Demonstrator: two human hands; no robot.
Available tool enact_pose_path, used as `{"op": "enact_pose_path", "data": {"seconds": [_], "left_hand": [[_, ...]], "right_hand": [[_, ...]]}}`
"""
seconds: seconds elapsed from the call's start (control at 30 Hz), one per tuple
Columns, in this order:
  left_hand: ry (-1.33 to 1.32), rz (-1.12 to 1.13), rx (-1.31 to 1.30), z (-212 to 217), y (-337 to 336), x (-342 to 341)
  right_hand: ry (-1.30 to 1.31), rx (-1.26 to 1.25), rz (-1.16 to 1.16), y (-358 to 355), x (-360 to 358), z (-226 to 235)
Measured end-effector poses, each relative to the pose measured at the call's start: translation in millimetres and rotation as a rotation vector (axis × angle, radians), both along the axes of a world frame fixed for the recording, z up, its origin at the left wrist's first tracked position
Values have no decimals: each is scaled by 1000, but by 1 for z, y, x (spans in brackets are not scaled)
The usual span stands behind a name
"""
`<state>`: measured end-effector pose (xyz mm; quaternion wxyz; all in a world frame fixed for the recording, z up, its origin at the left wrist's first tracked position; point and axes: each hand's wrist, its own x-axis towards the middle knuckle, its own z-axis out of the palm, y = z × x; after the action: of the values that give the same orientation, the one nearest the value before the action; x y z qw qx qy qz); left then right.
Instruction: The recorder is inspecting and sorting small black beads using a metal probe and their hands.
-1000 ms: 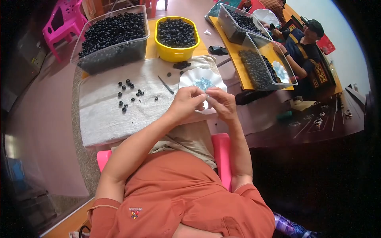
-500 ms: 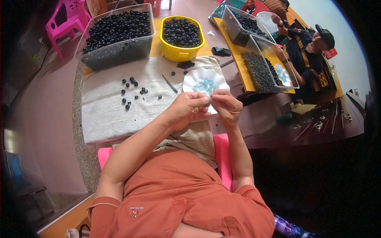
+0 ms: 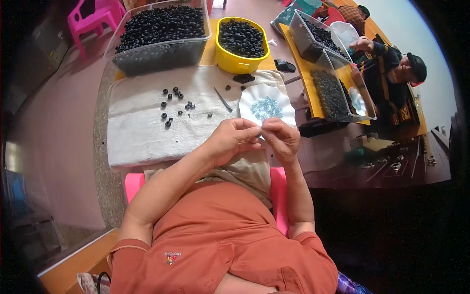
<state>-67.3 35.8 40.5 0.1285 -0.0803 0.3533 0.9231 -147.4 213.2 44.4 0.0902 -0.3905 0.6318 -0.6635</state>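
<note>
My left hand (image 3: pixel 236 139) and my right hand (image 3: pixel 283 139) meet at the fingertips, just off the near edge of a white scalloped plate (image 3: pixel 259 90). Thumb and forefinger are pinched on each; whatever sits between them is too small to make out. A heap of tiny light-blue clear pieces (image 3: pixel 267 108) lies in the plate. Left of it a slim pointed metal tool (image 3: pixel 223 100) rests on a whitish cloth (image 3: pixel 132 122). Several small black ring-like parts (image 3: pixel 164 116) are scattered farther left on that cloth.
Behind the cloth stand a clear bin (image 3: pixel 161 60) and a yellow tub (image 3: pixel 240 63), both full of black parts. Two more clear bins (image 3: pixel 330 98) are on a table to the right, where a person (image 3: pixel 391 88) sits. A pink chair (image 3: pixel 98 22) is far left.
The view has shifted, so the table and its things appear farther right and higher. My hands stay pinched together near the plate. The other person's raised hand has moved.
</note>
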Motion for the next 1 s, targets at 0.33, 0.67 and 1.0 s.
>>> {"op": "enact_pose_path", "data": {"seconds": [0.33, 0.67, 1.0], "left_hand": [[85, 45, -145, -13, -7, 16], [79, 46, -327, -12, -13, 28], [42, 139, -117, -12, -17, 36]], "right_hand": [[-137, 105, 79, -3, 7, -5], [-371, 262, 198, -5, 7, -3], [-345, 147, 96, -18, 27, -19]]}}
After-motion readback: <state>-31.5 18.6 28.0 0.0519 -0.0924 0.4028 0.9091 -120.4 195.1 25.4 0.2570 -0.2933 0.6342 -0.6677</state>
